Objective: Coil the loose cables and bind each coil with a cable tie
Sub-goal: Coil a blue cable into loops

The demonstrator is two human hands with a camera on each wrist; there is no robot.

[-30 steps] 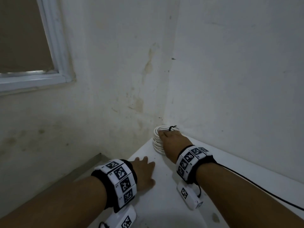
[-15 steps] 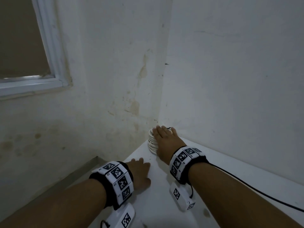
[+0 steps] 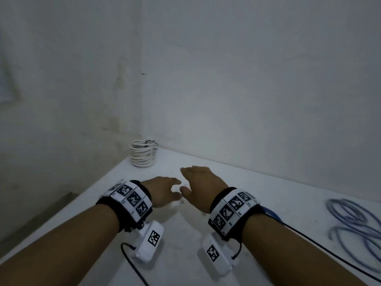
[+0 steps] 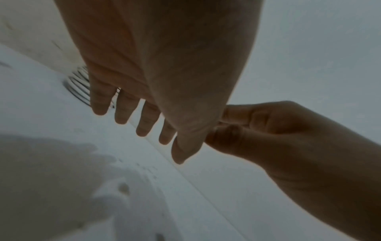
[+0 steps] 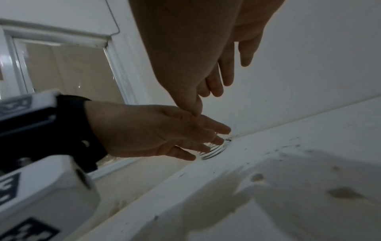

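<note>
I am holding both hands, left [image 3: 165, 190] and right [image 3: 201, 187], slack and empty over the counter [image 3: 257, 193]; the head view alone is showing loose blue cable [image 3: 354, 221], well apart from the tied white coil [image 3: 142, 154].

On the bench [image 3: 185, 254], a bound cable coil [image 3: 142, 154] sits at the far left corner, close to where two walls meet. The left hand [image 3: 162, 191] and right hand [image 3: 201, 185] hover side by side over the middle of the bench, nearer the person than the coil and well apart from it. Loose cable loops [image 3: 354, 226] lie on the bench at the far right, beyond the right forearm
</note>
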